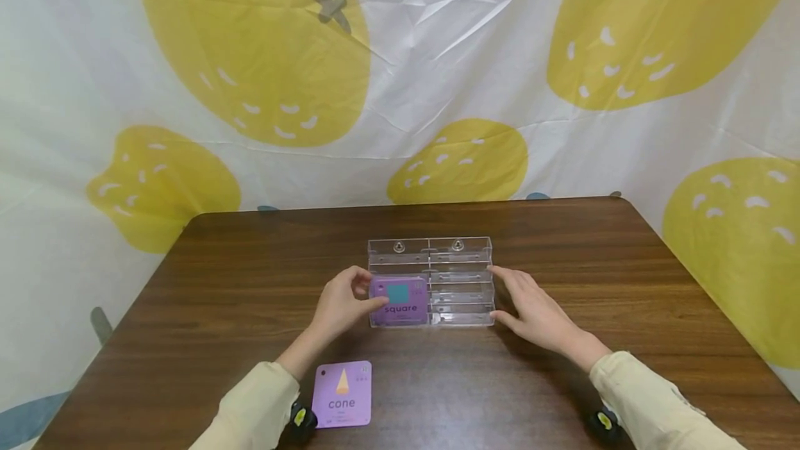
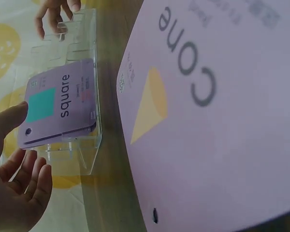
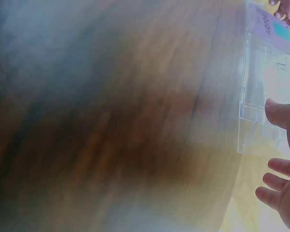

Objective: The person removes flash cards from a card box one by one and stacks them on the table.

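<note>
A clear acrylic card rack point(image 1: 462, 276) with stepped slots in two columns stands on the table. A purple card printed "square" point(image 1: 400, 311) sits in the front of its left column, and another purple edge shows behind it in the left wrist view. My left hand point(image 1: 344, 301) holds the square card by its left edge, thumb on the front; its index fingertip is hidden in the left wrist view. My right hand point(image 1: 534, 307) touches the rack's right side with fairly straight fingers and thumb. A purple "cone" card point(image 1: 342, 394) lies face up near my left wrist.
Everything stands on a brown wood-grain table point(image 1: 250, 262). A white cloth with yellow fruit prints point(image 1: 450, 158) hangs behind it. The cone card fills much of the left wrist view, close to that camera.
</note>
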Demonstrator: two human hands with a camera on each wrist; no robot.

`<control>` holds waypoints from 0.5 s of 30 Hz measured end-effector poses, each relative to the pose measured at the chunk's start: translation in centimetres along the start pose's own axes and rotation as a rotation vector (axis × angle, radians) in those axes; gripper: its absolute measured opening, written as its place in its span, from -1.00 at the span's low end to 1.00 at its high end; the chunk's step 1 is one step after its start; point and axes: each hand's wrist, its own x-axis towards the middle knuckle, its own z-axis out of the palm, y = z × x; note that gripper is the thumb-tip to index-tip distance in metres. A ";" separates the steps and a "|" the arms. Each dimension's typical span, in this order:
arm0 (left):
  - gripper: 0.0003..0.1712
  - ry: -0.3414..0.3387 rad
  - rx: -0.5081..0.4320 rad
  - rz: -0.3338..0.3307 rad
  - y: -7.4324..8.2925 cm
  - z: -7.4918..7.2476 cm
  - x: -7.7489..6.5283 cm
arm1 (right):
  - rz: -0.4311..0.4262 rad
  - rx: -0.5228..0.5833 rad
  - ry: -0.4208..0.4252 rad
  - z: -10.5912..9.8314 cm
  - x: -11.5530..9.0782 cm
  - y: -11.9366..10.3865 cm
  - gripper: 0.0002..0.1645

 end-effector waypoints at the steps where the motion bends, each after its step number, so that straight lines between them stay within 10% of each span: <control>1: -0.56 0.000 0.011 0.003 0.0 0.1 0.1 | -0.003 0.000 0.003 0.0 0.0 0.0 -0.10; 15: -0.66 0.037 0.086 0.061 -0.5 0.5 1.0 | 0.020 0.006 -0.029 -0.1 0.0 0.0 -0.11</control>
